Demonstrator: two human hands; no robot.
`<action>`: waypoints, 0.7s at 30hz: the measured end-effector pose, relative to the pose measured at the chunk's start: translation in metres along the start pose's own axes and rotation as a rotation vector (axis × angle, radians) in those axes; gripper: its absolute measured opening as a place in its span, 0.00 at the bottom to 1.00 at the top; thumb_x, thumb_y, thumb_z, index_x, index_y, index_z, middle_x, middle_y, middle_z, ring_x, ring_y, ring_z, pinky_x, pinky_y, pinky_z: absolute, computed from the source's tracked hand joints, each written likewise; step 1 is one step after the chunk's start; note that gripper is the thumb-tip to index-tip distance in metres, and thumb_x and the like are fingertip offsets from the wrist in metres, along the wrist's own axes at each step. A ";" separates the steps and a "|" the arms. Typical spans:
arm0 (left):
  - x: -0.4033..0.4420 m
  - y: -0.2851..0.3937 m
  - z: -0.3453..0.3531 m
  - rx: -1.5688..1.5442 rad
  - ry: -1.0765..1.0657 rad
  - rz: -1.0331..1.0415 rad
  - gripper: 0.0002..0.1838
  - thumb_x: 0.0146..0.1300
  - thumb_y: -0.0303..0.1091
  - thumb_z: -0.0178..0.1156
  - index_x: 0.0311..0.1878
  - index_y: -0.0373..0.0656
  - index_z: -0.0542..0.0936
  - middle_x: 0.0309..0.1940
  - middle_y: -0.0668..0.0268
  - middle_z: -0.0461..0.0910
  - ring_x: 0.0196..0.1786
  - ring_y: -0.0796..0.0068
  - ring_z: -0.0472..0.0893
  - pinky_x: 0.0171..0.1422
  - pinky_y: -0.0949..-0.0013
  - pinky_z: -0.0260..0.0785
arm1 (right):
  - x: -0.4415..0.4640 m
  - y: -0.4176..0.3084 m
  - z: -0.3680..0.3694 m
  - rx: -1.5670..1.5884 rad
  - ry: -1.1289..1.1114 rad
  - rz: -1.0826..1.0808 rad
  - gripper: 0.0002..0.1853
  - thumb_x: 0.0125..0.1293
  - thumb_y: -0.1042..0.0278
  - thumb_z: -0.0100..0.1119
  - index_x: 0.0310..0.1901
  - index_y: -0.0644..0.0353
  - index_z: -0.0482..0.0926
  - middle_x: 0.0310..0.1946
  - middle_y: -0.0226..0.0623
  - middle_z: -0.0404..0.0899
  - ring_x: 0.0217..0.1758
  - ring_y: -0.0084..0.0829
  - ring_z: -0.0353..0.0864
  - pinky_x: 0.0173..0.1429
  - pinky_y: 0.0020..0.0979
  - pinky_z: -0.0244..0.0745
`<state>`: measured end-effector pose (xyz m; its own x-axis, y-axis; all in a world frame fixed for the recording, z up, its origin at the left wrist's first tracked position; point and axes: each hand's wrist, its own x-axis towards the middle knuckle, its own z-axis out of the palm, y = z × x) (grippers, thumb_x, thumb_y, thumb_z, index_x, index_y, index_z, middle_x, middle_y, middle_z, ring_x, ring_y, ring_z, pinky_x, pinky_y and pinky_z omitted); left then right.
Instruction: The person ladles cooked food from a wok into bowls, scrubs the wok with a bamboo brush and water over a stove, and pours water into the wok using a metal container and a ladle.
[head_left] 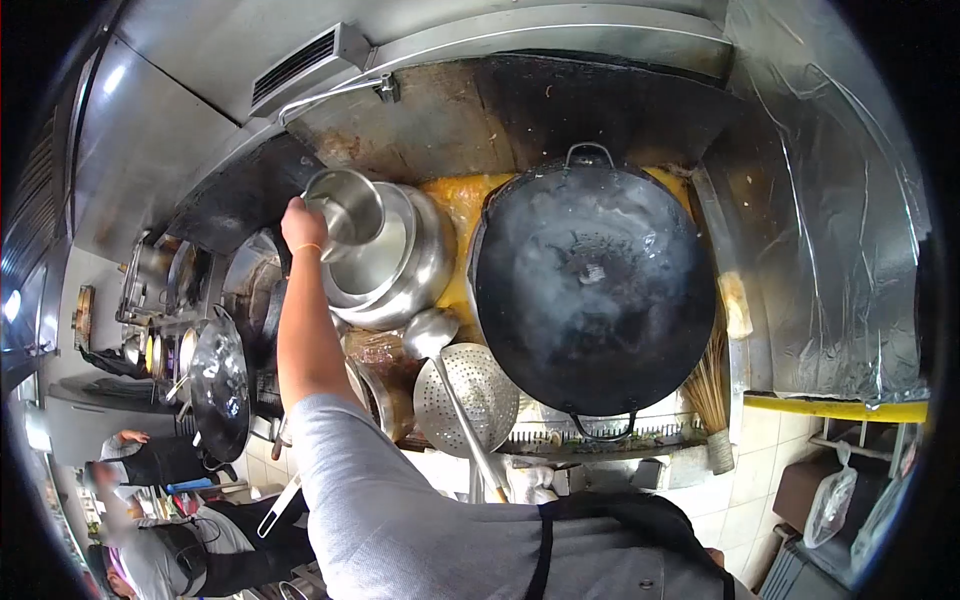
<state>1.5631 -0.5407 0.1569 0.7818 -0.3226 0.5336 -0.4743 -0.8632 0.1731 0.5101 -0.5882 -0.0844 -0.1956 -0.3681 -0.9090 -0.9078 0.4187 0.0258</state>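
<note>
My left hand (303, 228) is closed on the side of a round steel jug (352, 200), which is tilted with its mouth towards me. The jug is over the rim of a wide steel pot (437, 250) with a pale, cloudy surface inside. A large black wok (595, 350) sits on the range to the right, steaming, with two loop handles and a little dark liquid in it. In front of the pot lie a long-handled ladle (432, 333) and a round perforated strainer (480, 405). My right hand is out of view.
A bamboo wok brush (712, 390) stands at the wok's right. A tap pipe (335, 95) runs along the back wall. Further left, another wok (220, 390) and two people (185, 545) are visible. Foil-like sheeting (840, 250) covers the right wall.
</note>
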 end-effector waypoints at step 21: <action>-0.078 -0.026 0.182 0.049 -0.377 -0.555 0.13 0.53 0.36 0.60 0.38 0.39 0.83 0.38 0.53 0.83 0.42 0.58 0.84 0.48 0.61 0.76 | -0.067 -0.033 -0.018 -0.107 0.035 -0.061 0.24 0.59 0.53 0.55 0.52 0.61 0.74 0.49 0.46 0.77 0.52 0.38 0.78 0.48 0.42 0.76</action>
<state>1.5883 -0.5639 -0.0400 0.9964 0.0685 0.0492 0.0509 -0.9538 0.2960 0.5464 -0.5922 -0.0168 -0.1501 -0.4196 -0.8952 -0.9525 0.3041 0.0171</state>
